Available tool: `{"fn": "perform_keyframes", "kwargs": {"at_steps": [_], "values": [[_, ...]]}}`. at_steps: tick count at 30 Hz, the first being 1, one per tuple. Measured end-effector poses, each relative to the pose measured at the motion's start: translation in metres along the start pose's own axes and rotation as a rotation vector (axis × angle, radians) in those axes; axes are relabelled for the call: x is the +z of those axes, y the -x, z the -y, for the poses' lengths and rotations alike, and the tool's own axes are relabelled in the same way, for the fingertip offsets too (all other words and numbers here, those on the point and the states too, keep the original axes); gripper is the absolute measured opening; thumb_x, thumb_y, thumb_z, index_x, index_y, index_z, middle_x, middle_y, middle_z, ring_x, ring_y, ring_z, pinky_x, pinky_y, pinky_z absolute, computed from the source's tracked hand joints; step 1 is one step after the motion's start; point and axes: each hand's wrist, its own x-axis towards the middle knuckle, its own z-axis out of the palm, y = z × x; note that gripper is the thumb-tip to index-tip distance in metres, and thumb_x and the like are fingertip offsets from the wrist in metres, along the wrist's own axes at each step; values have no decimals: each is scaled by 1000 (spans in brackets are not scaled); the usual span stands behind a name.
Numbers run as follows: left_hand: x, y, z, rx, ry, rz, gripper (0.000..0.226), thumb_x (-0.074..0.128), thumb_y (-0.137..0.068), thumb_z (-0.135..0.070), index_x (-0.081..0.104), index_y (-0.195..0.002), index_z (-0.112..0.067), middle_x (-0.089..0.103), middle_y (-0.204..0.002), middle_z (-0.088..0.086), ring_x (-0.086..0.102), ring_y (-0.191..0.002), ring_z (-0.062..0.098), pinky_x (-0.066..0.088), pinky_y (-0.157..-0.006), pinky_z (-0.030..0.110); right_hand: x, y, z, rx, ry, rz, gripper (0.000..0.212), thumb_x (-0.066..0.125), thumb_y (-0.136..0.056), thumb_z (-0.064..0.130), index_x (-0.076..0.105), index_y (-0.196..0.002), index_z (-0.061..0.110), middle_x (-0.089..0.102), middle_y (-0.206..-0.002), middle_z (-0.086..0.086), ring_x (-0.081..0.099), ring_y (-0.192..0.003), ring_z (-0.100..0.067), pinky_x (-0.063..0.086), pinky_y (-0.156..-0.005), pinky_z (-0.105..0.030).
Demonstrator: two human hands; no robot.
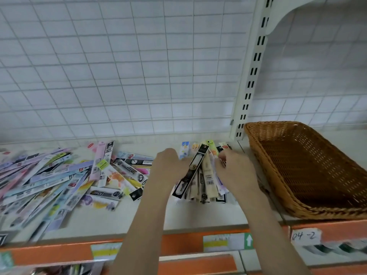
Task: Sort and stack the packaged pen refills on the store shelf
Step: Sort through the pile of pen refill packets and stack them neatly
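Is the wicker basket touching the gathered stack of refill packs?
Apart. The head view shows bare shelf between the wicker basket and the gathered stack.

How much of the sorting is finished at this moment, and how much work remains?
Done: a small bundle of refill packs is gathered, roughly parallel, on the shelf beside the wicker basket. In hand: the left hand and right hand hold this bundle from both sides, squaring it. Left: the big loose pile on the left lies crisscrossed and unsorted, so most work remains.
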Motion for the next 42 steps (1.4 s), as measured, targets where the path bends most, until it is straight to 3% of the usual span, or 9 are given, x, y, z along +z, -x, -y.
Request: {"fn": "perform_keyframes", "kwargs": {"at_steps": [1,4,10,15,22,25,29,36,42], "values": [[-6,1,8,5,11,-25,37,50,-90,-32,47,-67,-4,53,-82,22,56,-75,30,32,-56,26,1,1,4,-29,-10,-7,22,45,-94,28,61,-97,14,64,-95,-5,58,-83,-23,41,-66,-28],[-23,11,42,-20,87,-150,33,50,-92,-31,62,-115,-10,66,-110,5,59,-109,24,43,-88,29,5,2,17,-133,-37,-17,22,47,-93,26,65,-102,17,65,-99,-1,60,-95,-21,45,-73,-28],[-51,45,122,-63,93,-467,18,53,-93,-16,68,-98,-8,63,-76,3,52,-62,15,33,-60,25,20,5,57,-381,-79,110,20,46,-94,21,64,-102,16,66,-100,3,58,-95,-17,48,-83,-30],[-69,52,163,-62,81,-564,16,53,-92,-12,67,-88,-6,62,-64,2,54,-54,13,34,-51,17,35,1,94,-510,-18,342,25,46,-92,13,64,-109,18,63,-107,0,57,-101,-18,48,-85,-32],[-75,50,172,3,144,-564,17,51,-93,-13,61,-79,-15,64,-55,-1,49,-43,10,37,-49,22,46,-4,109,-547,188,570,44,49,-84,1,57,-123,20,53,-126,-3,49,-116,-22,44,-95,-34],[-76,47,171,20,152,-546,15,52,-93,-13,60,-81,-18,61,-57,-5,55,-49,12,37,-49,20,48,-3,104,-524,214,559,43,49,-83,2,56,-121,20,50,-123,-4,46,-116,-22,44,-93,-34],[-75,37,170,45,172,-510,15,53,-93,-16,66,-90,-11,66,-67,4,61,-61,33,46,-54,31,47,-3,97,-489,166,515,31,47,-86,7,61,-111,20,54,-117,-1,48,-112,-19,45,-92,-34],[-73,18,169,99,175,-470,13,53,-93,-16,64,-85,-16,66,-67,5,59,-56,33,49,-56,38,41,5,80,-459,41,365,28,48,-89,9,62,-108,25,54,-113,7,48,-109,-14,43,-90,-28],[-67,0,158,179,181,-400,14,53,-93,-16,65,-89,-12,59,-63,-7,59,-57,24,44,-55,29,32,5,74,-509,-111,160,28,55,-84,-1,67,-101,19,63,-108,6,54,-104,-16,38,-85,-21]]}}
